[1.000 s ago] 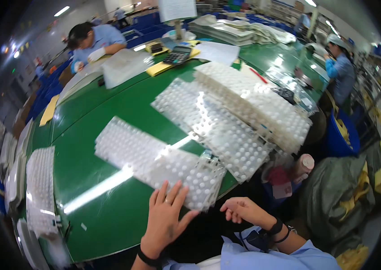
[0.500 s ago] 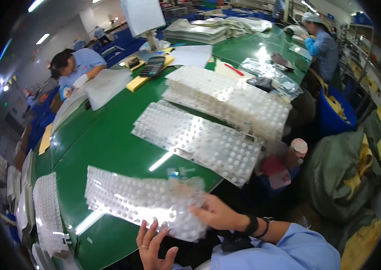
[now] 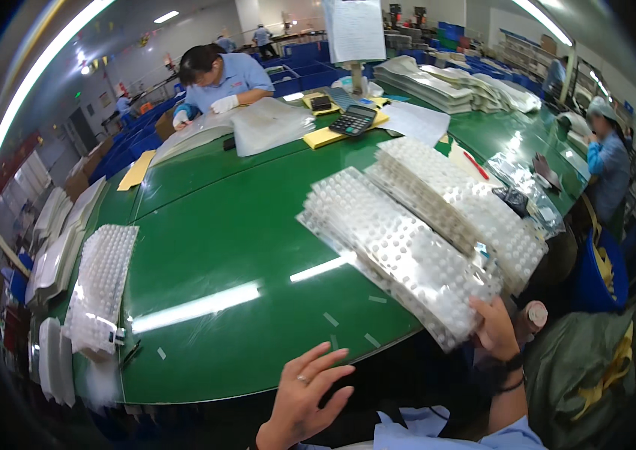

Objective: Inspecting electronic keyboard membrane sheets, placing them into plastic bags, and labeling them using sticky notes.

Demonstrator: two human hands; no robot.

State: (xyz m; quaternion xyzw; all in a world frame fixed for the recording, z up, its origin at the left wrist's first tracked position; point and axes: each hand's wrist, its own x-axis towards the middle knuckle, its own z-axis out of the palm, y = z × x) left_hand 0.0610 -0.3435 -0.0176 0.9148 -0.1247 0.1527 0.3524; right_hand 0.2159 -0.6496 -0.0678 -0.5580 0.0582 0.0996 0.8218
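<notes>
My right hand (image 3: 495,328) grips the near corner of a clear plastic sheet with rows of white round domes (image 3: 400,244). That sheet lies slanting on other such sheets at the table's right edge, and the fingers under it are partly hidden. Empty, with fingers spread, my left hand (image 3: 306,394) hovers just off the table's near edge. Behind the held sheet rises a thicker stack of domed sheets (image 3: 457,187). At the left of the table sits another pile of domed sheets (image 3: 104,277).
Several small clear strips (image 3: 330,319) lie on the green table (image 3: 213,232). A calculator (image 3: 353,120) rests on yellow pads farther back. Across the table a person (image 3: 224,79) in white gloves bends over pale sheets. At right stands a blue bin (image 3: 599,274).
The domed sheet both hands held in front of me has moved right onto the other sheets. My left hand has let go of it. The view has swung left.
</notes>
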